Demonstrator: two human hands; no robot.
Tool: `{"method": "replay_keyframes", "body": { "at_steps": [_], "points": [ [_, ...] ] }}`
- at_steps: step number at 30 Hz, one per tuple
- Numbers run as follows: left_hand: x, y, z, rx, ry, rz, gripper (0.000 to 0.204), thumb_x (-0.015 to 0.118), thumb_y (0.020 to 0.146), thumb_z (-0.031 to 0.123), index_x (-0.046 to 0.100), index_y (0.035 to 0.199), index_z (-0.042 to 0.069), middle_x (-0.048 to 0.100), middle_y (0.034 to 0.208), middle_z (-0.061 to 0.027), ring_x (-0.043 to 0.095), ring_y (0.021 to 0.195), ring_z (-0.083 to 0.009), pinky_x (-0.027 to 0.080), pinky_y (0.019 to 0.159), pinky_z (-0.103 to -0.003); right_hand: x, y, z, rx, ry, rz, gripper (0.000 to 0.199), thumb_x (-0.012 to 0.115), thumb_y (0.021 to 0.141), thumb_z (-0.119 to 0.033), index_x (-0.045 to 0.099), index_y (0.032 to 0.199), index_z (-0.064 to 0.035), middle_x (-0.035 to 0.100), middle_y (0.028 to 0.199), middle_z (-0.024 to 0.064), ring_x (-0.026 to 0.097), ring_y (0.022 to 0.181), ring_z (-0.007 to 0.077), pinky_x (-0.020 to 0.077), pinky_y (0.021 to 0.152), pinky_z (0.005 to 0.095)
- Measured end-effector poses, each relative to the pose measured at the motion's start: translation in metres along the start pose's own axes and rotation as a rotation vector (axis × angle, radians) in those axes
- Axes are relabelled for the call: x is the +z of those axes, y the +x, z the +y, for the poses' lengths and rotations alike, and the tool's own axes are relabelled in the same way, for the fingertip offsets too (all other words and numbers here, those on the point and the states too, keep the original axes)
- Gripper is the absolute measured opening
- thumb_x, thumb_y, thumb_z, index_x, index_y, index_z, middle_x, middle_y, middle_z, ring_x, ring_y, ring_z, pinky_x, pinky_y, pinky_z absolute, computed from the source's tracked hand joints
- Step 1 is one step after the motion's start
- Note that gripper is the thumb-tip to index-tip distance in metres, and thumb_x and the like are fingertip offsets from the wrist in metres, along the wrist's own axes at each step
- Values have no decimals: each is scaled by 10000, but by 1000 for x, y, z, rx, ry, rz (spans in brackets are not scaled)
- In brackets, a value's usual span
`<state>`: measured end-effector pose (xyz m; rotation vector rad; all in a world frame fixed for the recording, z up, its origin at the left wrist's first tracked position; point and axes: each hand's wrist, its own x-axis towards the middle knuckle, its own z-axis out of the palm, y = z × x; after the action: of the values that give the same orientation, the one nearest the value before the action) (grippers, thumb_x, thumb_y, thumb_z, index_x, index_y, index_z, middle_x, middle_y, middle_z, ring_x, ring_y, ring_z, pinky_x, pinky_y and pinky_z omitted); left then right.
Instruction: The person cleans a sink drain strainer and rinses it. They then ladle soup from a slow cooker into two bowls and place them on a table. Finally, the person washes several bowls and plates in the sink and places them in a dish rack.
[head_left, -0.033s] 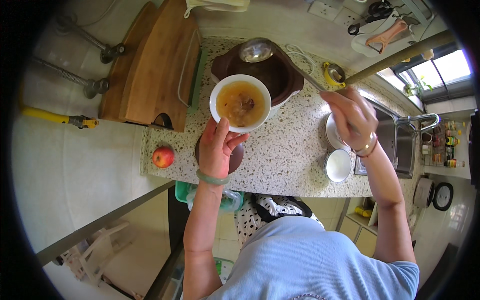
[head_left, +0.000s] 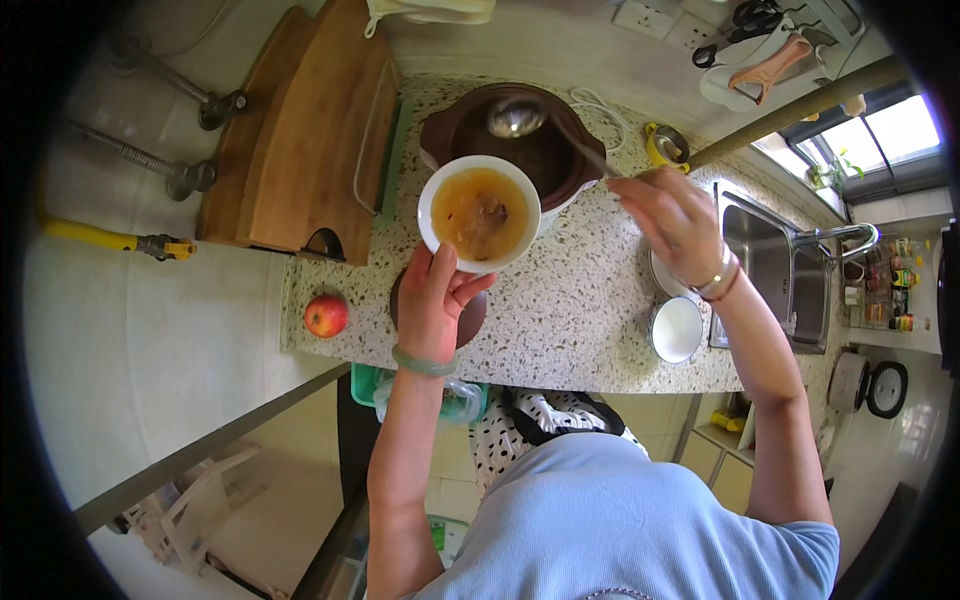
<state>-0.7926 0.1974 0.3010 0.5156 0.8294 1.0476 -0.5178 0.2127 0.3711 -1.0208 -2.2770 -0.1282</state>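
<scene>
My left hand (head_left: 432,300) holds a white bowl (head_left: 428,222) of orange-brown soup (head_left: 480,215) with dark pieces in it, thumb on the near rim. The bowl is in front of a brown, two-handled pot (head_left: 450,125) and hides part of its near side. In my right hand (head_left: 672,222), fingers closed round the handle, is a metal ladle (head_left: 517,117). The ladle's head is over the pot's dark inside; whether it touches what is in there I cannot tell. Below my left hand, a round brown lid-like disc (head_left: 472,318) lies on the counter, partly covered.
Two white bowls, the nearer one (head_left: 677,330) in plain sight, stand on the speckled counter (head_left: 570,330) beside the sink (head_left: 765,250). An apple (head_left: 326,316) lies at the left, near wooden boards (head_left: 310,130). A yellow-handled cup (head_left: 666,147) sits behind the pot's right side.
My right hand has moved left, and the ladle's head has sunk a little toward the pot. The soup bowl in my left hand has shifted only slightly nearer to me.
</scene>
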Motion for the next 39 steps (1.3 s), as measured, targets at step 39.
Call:
{"method": "replay_keyframes", "body": {
  "at_steps": [39],
  "points": [
    [-63, -151, -53, 133, -51, 305, 412, 446, 979, 272, 422, 1296, 10, 554, 1224, -142, 599, 1055, -234, 550, 836, -359, 87, -41, -66, 482, 563, -205, 110, 646, 802, -106, 643, 897, -50, 647, 851, 85, 625, 755, 258, 510, 674, 385]
  ]
}}
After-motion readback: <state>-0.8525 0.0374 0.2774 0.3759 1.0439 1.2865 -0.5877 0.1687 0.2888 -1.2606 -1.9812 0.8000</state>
